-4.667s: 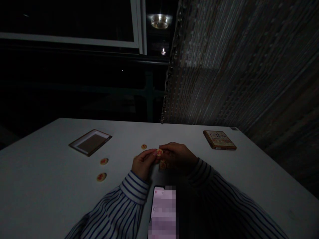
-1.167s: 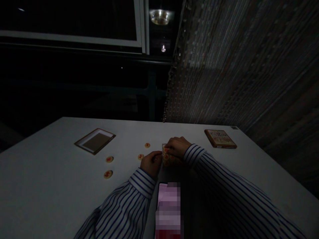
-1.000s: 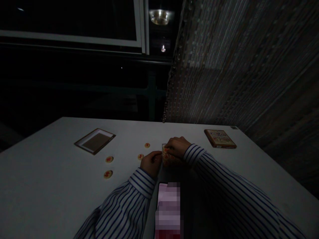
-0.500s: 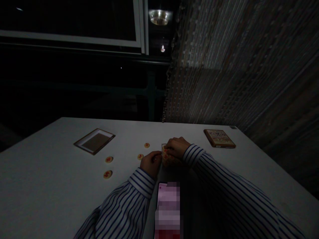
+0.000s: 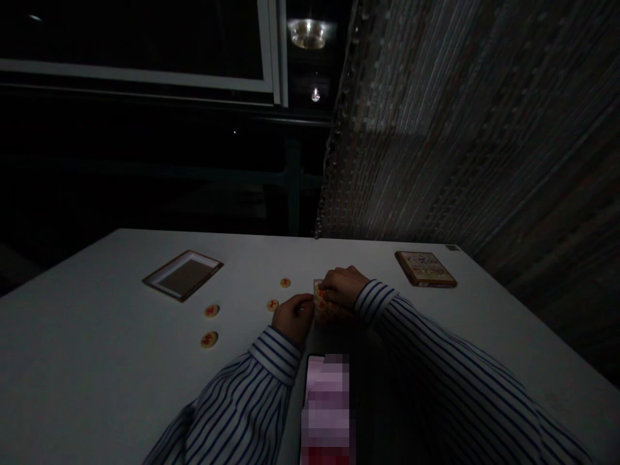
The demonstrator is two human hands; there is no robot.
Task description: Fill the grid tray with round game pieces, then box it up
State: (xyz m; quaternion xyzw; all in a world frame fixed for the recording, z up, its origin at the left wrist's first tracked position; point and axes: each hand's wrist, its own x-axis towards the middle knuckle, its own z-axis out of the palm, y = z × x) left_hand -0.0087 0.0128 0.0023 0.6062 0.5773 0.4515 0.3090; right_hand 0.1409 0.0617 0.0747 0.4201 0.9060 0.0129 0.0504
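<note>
1. Reference: the dial centres on the pack of pieces [image 5: 321, 313]; 12 o'clock points away from the wearer.
2. Right hand [image 5: 345, 287]: it sits over the pack from the 2 o'clock side, fingers bent down onto it. Whether a piece is gripped cannot be told.
3. Left hand [image 5: 293, 318]: it is curled at the 9 o'clock edge of the pack, thumb and forefinger meeting that edge. A firm pinch cannot be confirmed.
4. Pack: it lies on the worktop [image 5: 121, 387] between the hands, partly covered and in shadow. Its edge looks clear, probably thin, flexible plastic. Handling is judged light overall; the pieces are likely hard, smooth and a little slippery. Hold the pack by opposite edges; take each piece by its rim.
5. Loose pieces: a near disc [image 5: 272, 305] lies at 9 o'clock, just beside the left hand; a far disc [image 5: 285, 282] lies at 10. Two others lie farther out, towards 9.
6. Outer items: a hollow box half [image 5: 183, 276] at 10 o'clock; a printed box [image 5: 426, 269] between 2 and 3.
7. Obstructions: the phone [image 5: 325, 403] at 6 o'clock limits the near side; the right hand hides much of the pack.
</note>
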